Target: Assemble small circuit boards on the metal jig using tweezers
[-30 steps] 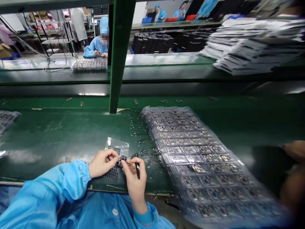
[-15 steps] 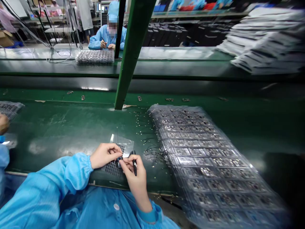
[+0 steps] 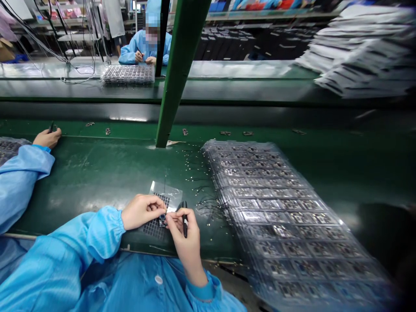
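- Low in the frame, left of centre, the left hand (image 3: 140, 211) and the right hand (image 3: 183, 232) meet fingertip to fingertip over a small dark part (image 3: 161, 221), pinched between them.
- The part sits just above a small sheet with a dark grid (image 3: 155, 226) lying flat on the green bench (image 3: 97, 173); whether it touches the sheet cannot be told.
- The left hand's fingers are curled tight on the part. The right hand also grips a thin black tool (image 3: 185, 220), which stands up between its fingers.
- Right of the hands, a stack of clear plastic trays (image 3: 279, 216) runs from mid-frame to the lower right corner. Each pocket holds a small dark part, row after row; the near end is blurred.
- Tiny bright scraps and thin dark wires (image 3: 201, 201) are scattered on the bench between sheet and trays.
- At the left edge, a co-worker's hand (image 3: 47, 138) in a blue sleeve rests on the bench's far lip, beside another tray (image 3: 8, 147).
- Upper left, a second filled tray (image 3: 128, 73) lies before a seated person in blue (image 3: 143, 45).
- Upper right, pale stacked trays (image 3: 364, 56) are piled up, blurred.
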`<state>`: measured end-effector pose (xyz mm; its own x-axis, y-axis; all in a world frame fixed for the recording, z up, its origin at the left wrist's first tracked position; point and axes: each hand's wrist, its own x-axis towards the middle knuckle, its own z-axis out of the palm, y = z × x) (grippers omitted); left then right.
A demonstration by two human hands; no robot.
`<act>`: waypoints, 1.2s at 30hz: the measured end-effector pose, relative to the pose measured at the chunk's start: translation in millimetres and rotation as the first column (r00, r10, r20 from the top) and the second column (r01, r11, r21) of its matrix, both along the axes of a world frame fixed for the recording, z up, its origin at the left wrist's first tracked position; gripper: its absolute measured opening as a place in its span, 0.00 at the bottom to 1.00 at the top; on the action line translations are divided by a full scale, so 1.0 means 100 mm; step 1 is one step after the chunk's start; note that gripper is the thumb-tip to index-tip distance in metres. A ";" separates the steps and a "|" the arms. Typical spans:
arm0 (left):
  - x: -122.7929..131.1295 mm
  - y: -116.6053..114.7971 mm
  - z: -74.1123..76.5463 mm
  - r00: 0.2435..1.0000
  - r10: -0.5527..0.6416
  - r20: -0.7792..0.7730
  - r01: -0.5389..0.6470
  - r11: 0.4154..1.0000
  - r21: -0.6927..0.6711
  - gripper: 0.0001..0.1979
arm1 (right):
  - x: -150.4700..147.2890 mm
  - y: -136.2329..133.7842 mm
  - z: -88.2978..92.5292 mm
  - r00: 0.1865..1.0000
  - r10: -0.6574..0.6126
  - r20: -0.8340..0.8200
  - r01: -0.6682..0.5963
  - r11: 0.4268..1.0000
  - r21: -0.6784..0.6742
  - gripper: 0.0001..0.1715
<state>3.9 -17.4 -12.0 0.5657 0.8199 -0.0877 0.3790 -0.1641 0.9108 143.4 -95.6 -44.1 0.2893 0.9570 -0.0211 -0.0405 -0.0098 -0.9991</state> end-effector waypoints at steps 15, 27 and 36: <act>0.00 0.01 0.01 0.991 -0.041 -0.126 0.041 0.999 0.001 0.06 | -0.04 -0.02 -0.02 0.980 -0.037 0.197 0.029 0.999 0.043 0.08; -0.02 0.04 0.05 0.992 -0.096 -0.082 0.086 0.989 -0.122 0.06 | 0.15 -0.01 0.01 0.991 -0.125 -0.043 0.120 0.988 -0.093 0.23; -0.02 0.02 0.09 0.995 -0.028 -0.097 0.014 0.989 -0.146 0.06 | 0.29 -0.30 0.04 0.998 -0.060 0.022 0.064 0.976 -0.209 0.20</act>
